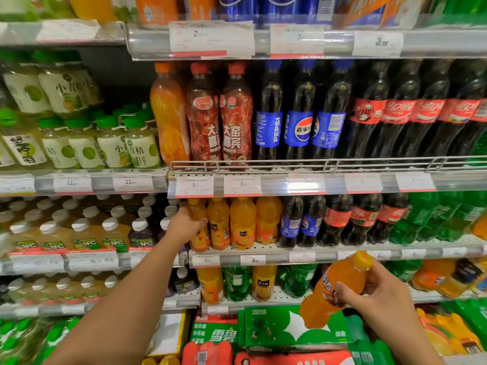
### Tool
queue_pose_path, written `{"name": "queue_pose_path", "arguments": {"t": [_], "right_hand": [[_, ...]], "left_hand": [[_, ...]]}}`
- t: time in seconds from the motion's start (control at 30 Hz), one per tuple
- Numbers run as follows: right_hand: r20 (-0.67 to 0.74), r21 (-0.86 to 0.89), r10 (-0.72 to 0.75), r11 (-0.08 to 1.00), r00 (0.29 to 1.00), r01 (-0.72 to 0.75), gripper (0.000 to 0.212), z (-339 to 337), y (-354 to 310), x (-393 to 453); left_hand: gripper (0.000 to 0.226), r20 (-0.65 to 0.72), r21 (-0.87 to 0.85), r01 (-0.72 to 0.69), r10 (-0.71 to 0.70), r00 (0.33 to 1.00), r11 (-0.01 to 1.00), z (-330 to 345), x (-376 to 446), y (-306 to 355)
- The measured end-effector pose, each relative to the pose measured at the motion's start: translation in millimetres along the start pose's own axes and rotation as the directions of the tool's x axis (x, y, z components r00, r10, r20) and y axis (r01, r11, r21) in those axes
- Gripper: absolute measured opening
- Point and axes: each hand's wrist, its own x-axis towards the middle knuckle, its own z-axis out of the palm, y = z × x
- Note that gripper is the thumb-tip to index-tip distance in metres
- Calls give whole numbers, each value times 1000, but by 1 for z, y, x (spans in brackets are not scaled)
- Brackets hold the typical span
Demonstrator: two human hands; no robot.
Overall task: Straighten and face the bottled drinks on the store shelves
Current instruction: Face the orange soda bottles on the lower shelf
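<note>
Left hand (184, 227) gripped the leftmost orange juice bottle (199, 234) on the middle shelf (303, 250), apparently around its shoulder. Right hand (379, 293) held a tilted orange soda bottle (334, 288), off the shelf.

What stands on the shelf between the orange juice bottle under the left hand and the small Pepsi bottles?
In the head view, three more orange juice bottles stand between the gripped bottle under the left hand and the small Pepsi bottles.
</note>
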Motion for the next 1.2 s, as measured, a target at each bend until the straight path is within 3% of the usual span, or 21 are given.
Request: {"name": "queue_pose_path", "arguments": {"t": [0.2,0.43,0.53,0.6,0.63,0.73,0.8,0.87,1.0,1.1,1.2], "right_hand": [[-2,-40,-59,997,998,59,33,5,-8,3],[-6,-26,-102,994,995,102,33,2,-5,2],[-9,-6,-110,994,994,110,35,-4,1,-1],[0,0,-100,995,995,100,32,-9,8,-3],[4,3,-91,996,996,91,30,-12,11,-3],[17,10,-72,997,997,71,28,-21,19,-5],[20,25,-63,998,998,62,29,-26,24,-7],[20,38,-58,998,998,57,30,-33,28,-10],[26,36,-57,998,998,57,27,-49,36,-15],[19,-4,-58,998,998,58,31,-58,43,-19],[8,-14,-43,999,999,43,35,-64,50,-23]], "left_hand": [[72,-32,73,-31,34,999,997,1,-5,-1],[82,-37,-86,19,-22,999,996,0,-8,-4],[67,-296,-31,-37,26,955,999,7,-35,8],[48,-497,23,-138,131,858,990,16,-57,19],[37,-533,56,-211,208,820,976,22,-67,27],[22,-341,124,-399,417,843,908,46,-86,60],[31,-150,113,-431,444,883,895,62,-89,87],[46,-52,74,-420,424,904,905,78,-87,112],[62,13,210,-336,341,940,918,100,-75,151],[43,112,295,-186,160,981,937,104,-60,161],[29,210,307,-95,30,977,947,108,-45,165]]}}
